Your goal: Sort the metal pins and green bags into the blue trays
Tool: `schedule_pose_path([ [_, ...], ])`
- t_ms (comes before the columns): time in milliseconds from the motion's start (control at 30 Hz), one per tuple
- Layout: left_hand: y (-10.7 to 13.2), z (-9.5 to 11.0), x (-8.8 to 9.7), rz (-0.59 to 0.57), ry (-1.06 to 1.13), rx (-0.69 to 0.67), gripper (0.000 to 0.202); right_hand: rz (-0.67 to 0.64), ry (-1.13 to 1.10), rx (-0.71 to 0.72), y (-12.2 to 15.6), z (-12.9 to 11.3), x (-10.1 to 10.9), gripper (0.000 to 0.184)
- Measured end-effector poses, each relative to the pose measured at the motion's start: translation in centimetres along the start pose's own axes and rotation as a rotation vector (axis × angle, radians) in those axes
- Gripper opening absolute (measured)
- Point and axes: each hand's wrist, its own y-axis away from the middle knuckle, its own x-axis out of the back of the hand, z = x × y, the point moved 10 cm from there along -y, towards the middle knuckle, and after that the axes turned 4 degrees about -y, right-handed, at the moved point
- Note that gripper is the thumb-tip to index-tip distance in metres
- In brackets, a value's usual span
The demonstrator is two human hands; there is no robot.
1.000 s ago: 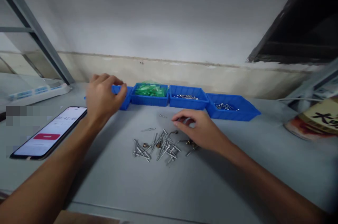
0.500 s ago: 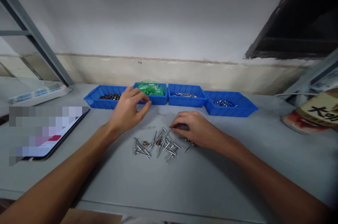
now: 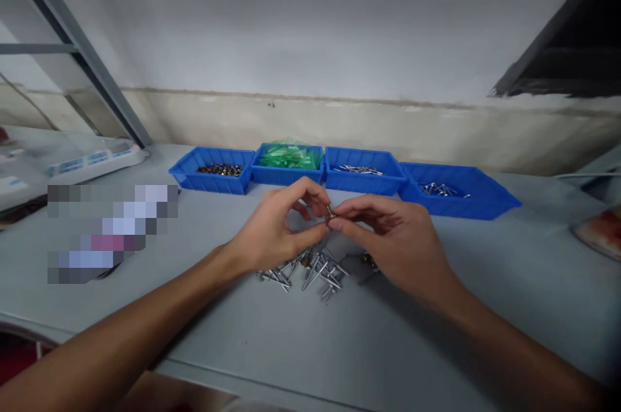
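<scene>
My left hand [image 3: 284, 227] and my right hand [image 3: 395, 234] meet above the table, fingertips pinched together. Between them is a small brass-coloured metal piece [image 3: 330, 211], mostly covered by the fingers; its exact kind cannot be made out. Below lies a loose pile of thin silver metal pins [image 3: 323, 270], which look like blind rivets, with a brass-coloured bit [image 3: 305, 261] among them. A few more dark brass-coloured pieces [image 3: 369, 261] sit partly hidden under my right hand.
Four blue bins line the back: one with small dark metal parts [image 3: 220, 170], one with green bags [image 3: 291, 156], one with thin silver pins [image 3: 359, 170], one with short silver pins [image 3: 439, 190]. A power strip [image 3: 97, 163] and a blurred-out device [image 3: 116, 231] are left.
My left hand has come right and down to meet my right hand, which has lifted a small piece off the pile. The view has shifted slightly, moving the bins rightward.
</scene>
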Motion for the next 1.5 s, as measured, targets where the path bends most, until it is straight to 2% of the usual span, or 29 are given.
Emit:
schedule_pose_path([
  [167,0.0,1.7,0.7,0.049,-0.133,-0.126,0.013,0.018,-0.074,-0.034,0.0,0.1,0.0,0.007],
  [300,-0.1,2.4,1.4,0.111,-0.132,-0.165,0.007,-0.004,-0.080,-0.046,0.0,0.2,-0.2,0.010],
  [533,0.0,1.4,1.5,0.130,-0.029,-0.057,0.003,-0.020,-0.078,-0.020,0.1,0.4,-0.4,0.011],
  [900,-0.2,1.1,1.3,0.077,0.017,-0.044,0.002,-0.023,-0.032,0.005,-0.1,0.9,-0.1,0.019],
  [1067,-0.3,1.1,1.2,0.044,0.049,-0.045,0.003,-0.055,-0.026,-0.006,-0.3,1.3,-0.4,0.016],
  [1200,-0.5,0.5,1.1,0.032,0.035,0.003,0.006,-0.053,0.105,0.087,-0.2,0.3,-0.2,0.012],
  [1267,-0.6,0.0,1.8,0.067,-0.026,-0.011,0.008,-0.053,0.210,0.155,0.0,-0.5,-0.3,0.012],
  [1333,-0.7,-0.6,3.2,0.143,-0.144,-0.042,0.009,-0.051,0.300,0.205,0.1,-1.1,-0.4,0.012],
  [1400,-0.7,-1.4,5.5,0.264,-0.318,-0.064,0.007,-0.051,0.363,0.245,0.3,-1.5,-0.7,0.012],
  [1500,-0.1,-2.9,9.9,0.496,-0.555,-0.003,0.005,-0.073,0.404,0.314,0.7,-2.1,-1.3,0.014],
])
